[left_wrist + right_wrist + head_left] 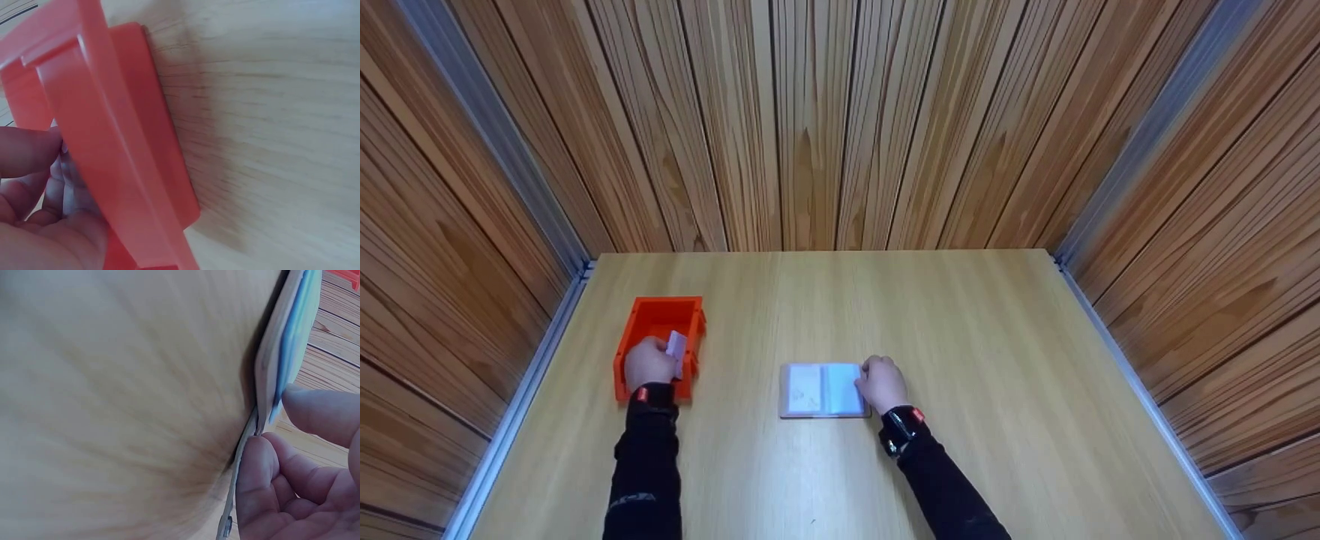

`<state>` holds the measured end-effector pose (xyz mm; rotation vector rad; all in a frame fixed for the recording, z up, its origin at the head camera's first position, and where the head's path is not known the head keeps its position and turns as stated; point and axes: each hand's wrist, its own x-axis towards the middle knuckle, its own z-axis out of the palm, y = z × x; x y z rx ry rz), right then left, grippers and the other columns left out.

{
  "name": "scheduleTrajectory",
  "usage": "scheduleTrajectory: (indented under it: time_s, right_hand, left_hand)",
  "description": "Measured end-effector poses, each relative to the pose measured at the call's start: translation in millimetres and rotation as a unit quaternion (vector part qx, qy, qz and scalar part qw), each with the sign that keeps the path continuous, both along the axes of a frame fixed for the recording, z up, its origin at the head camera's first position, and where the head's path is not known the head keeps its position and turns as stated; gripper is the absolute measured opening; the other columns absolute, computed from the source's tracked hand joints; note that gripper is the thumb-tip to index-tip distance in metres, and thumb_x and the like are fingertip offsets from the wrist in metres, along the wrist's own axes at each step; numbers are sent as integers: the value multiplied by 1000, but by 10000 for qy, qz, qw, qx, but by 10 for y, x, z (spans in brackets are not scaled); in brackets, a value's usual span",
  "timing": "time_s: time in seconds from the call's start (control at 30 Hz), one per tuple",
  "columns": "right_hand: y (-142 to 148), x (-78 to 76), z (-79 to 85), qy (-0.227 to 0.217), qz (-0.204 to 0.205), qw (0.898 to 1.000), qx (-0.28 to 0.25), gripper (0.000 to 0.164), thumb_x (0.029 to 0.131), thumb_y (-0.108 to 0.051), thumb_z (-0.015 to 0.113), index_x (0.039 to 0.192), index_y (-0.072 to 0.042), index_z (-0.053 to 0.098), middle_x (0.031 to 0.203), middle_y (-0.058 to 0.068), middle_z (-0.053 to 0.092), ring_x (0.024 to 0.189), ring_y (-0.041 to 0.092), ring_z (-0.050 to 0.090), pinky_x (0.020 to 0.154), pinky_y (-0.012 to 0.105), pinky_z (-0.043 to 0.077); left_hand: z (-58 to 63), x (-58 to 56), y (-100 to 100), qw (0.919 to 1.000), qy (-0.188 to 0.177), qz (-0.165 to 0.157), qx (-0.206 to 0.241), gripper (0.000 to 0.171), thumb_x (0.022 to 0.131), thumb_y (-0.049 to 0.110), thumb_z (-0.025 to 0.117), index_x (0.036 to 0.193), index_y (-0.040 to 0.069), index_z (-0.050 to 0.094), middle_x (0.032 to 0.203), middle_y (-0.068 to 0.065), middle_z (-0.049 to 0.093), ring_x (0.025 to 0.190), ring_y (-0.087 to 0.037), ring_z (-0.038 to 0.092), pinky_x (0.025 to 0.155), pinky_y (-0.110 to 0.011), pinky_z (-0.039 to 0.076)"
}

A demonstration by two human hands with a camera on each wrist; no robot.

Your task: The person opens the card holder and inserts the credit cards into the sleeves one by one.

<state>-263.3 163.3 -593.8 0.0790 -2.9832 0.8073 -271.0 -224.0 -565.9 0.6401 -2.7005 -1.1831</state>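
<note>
Bright orange-red on the bin, against pale lilac on the flat piece. Off-white with faint, thin lines on the left page of the booklet, light blue on the right page, and thin brown along the lower edge. Black on the left sleeve, broken by a pale grey mark; black again on the right sleeve and both wristbands, dotted with red tags. Spreads pale tan, faintly grained, across the tabletop; runs warm brown, streaked dark, over the plank walls; turns silver-grey along the metal rails.
</note>
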Motion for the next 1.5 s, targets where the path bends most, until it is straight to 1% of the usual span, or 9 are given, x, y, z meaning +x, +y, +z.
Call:
scheduleTrajectory:
  time_s: [0.1,0.27,0.43,0.53,0.67,0.73,1.0,1.2,1.5]
  right_hand:
    - [5,-3,-9,52,13,10000,36,20,81,-10,77,93,1,65,89,12,59,86,31,60,77,43,49]
    - [5,-10,-22,81,16,10000,-7,20,81,-10,76,93,2,65,89,13,59,86,31,60,78,43,49]
    - [7,-17,-18,38,-18,9999,-95,20,82,-9,76,95,3,65,91,13,59,87,32,60,78,43,49]
    - [6,-14,-14,-14,-29,9999,-111,21,83,-10,76,96,3,65,92,13,59,87,32,60,79,43,49]
    - [1,-6,-14,-19,0,10000,-62,21,83,-11,76,96,2,65,91,13,59,87,31,61,78,43,50]
    - [2,-6,-16,37,31,10000,-52,22,82,-11,76,96,2,65,91,13,59,86,31,60,78,43,50]
    - [10,-10,-29,278,96,9996,-16,24,79,-10,79,95,4,66,91,16,60,86,34,62,79,44,50]
    - [12,-12,-41,263,80,9996,0,23,79,-9,78,94,4,66,90,15,60,85,34,61,78,44,50]
    - [6,-15,-36,223,41,9997,-69,22,79,-9,78,93,3,66,90,15,60,85,33,61,78,44,50]
  left_hand:
    - [45,-8,-10,9999,-143,8,10,26,87,-3,52,112,-7,60,102,-26,62,91,-40,57,80,-49,48]
    - [128,-13,-13,9990,-425,94,91,32,90,-2,52,121,-5,57,114,-26,60,99,-41,54,86,-52,47]
    - [176,-9,-1,9996,-115,183,-176,31,90,-2,49,119,-6,59,112,-27,62,99,-42,55,90,-54,44]
    - [219,-15,6,9994,-76,253,-211,32,90,-2,48,120,-6,59,112,-28,60,101,-41,54,93,-54,43]
    - [305,-24,10,9989,-255,375,139,36,93,-3,49,128,-4,55,119,-25,53,108,-39,49,98,-54,40]
    - [340,-31,3,9986,-194,430,235,37,94,-2,48,130,-4,53,120,-25,51,109,-39,47,99,-54,39]
    - [448,-14,-13,9963,639,559,134,36,93,-2,47,128,-7,57,115,-27,53,107,-41,49,97,-52,39]
    - [567,2,37,9938,660,638,632,37,99,0,44,135,-2,54,123,-22,51,114,-35,48,102,-48,40]
    - [717,18,150,9886,720,602,1175,35,102,4,45,135,3,55,123,-15,55,112,-29,50,97,-42,43]
